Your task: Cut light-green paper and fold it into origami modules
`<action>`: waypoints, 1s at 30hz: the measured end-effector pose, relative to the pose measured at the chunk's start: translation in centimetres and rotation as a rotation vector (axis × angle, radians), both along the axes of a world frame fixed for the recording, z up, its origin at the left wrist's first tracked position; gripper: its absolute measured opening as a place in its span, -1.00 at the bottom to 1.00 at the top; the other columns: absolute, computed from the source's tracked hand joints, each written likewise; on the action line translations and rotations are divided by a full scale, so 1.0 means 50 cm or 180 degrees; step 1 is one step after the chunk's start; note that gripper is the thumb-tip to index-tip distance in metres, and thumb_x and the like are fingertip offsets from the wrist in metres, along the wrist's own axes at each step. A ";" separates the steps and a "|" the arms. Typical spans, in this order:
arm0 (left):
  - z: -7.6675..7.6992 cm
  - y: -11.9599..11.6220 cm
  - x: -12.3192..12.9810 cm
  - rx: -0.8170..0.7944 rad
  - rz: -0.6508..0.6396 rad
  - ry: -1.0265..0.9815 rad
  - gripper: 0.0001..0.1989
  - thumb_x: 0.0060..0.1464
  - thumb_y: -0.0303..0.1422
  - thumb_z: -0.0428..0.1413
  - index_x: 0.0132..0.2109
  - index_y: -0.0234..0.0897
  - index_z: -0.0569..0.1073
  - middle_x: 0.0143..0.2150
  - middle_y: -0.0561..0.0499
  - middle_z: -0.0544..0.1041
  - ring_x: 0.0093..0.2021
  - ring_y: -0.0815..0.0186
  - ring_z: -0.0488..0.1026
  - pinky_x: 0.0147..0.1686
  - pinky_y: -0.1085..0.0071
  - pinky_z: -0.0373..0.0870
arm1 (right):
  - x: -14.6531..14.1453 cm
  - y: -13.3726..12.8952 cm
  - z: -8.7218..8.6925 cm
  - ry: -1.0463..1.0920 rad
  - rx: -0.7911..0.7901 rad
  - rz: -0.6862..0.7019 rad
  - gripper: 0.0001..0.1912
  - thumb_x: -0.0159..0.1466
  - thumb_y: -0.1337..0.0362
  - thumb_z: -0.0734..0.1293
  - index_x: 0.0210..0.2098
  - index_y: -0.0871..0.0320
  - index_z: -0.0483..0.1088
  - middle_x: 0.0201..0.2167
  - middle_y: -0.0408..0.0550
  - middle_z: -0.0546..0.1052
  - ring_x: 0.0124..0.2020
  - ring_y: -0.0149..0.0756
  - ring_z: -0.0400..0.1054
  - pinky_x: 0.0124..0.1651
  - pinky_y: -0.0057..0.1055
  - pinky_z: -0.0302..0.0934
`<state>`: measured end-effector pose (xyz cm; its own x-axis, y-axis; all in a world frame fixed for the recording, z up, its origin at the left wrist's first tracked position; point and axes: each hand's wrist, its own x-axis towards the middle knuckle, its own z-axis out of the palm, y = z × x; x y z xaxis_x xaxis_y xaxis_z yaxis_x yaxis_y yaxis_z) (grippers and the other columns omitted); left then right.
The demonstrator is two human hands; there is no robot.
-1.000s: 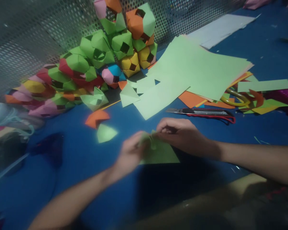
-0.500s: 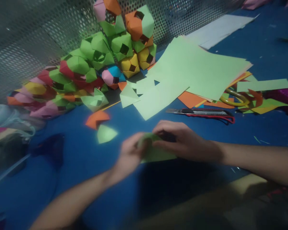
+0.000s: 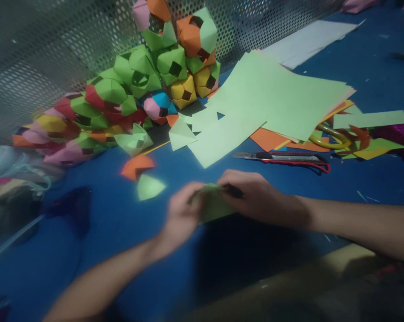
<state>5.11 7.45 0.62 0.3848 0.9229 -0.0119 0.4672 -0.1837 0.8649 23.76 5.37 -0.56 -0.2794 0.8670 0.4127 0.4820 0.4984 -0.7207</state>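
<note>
A small piece of green paper (image 3: 215,205) is held between my two hands, a little above the blue table. My left hand (image 3: 185,206) grips its left side with the fingers closed. On its right side, my right hand (image 3: 252,194) pinches the upper edge, the fingers curled. Blur hides how the paper is folded. To the left of my hands lie a folded light green piece (image 3: 150,187) and a folded orange piece (image 3: 138,167). Behind my right hand rests a red and black utility knife (image 3: 285,157), its blade pointing left.
Several folded paper shapes (image 3: 136,71) in many colours are piled against a perforated metal panel (image 3: 70,40). A stack of light green sheets (image 3: 272,94) covers the table's middle back. Yellow-handled scissors (image 3: 332,138) lie among paper scraps at the right. White sheets (image 3: 309,40) lie farther back.
My right hand's fingers have shifted slightly along the green paper and closed in. More of the paper's upper middle shows between my hands now. The things on the table stay put.
</note>
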 end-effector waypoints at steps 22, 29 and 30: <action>0.018 0.012 -0.002 -0.0864 -0.0117 -0.0311 -0.77 0.06 -0.35 0.09 -0.11 -0.30 0.46 -0.19 -0.06 0.54 -0.24 0.31 0.46 -0.26 0.46 0.36 | 0.007 0.016 -0.002 0.0148 0.0171 -0.0172 -0.85 0.27 0.34 0.25 -0.42 0.21 0.37 -0.53 -0.15 0.44 -0.53 -0.49 0.23 -0.45 -0.56 0.09; 0.039 0.037 -0.009 -0.1026 -0.0466 0.0049 -0.75 0.09 -0.33 0.06 -0.09 -0.30 0.46 -0.10 -0.09 0.52 -0.20 0.27 0.43 -0.27 0.42 0.33 | 0.005 0.018 -0.007 0.0163 0.0172 -0.0095 -0.85 0.28 0.33 0.24 -0.41 0.22 0.38 -0.52 -0.13 0.45 -0.52 -0.48 0.23 -0.46 -0.55 0.09; 0.043 0.038 -0.008 -0.0988 -0.0481 0.0102 -0.75 0.09 -0.33 0.06 -0.09 -0.31 0.46 -0.12 -0.09 0.52 -0.22 0.27 0.43 -0.29 0.43 0.33 | 0.004 0.018 -0.007 0.0163 0.0235 -0.0079 -0.84 0.28 0.33 0.24 -0.41 0.22 0.38 -0.52 -0.12 0.45 -0.52 -0.48 0.24 -0.45 -0.55 0.10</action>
<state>4.73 9.37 2.75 0.5118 0.8060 -0.2974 0.4825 0.0167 0.8757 23.95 6.28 -0.92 -0.2351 0.8400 0.4890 0.4583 0.5394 -0.7064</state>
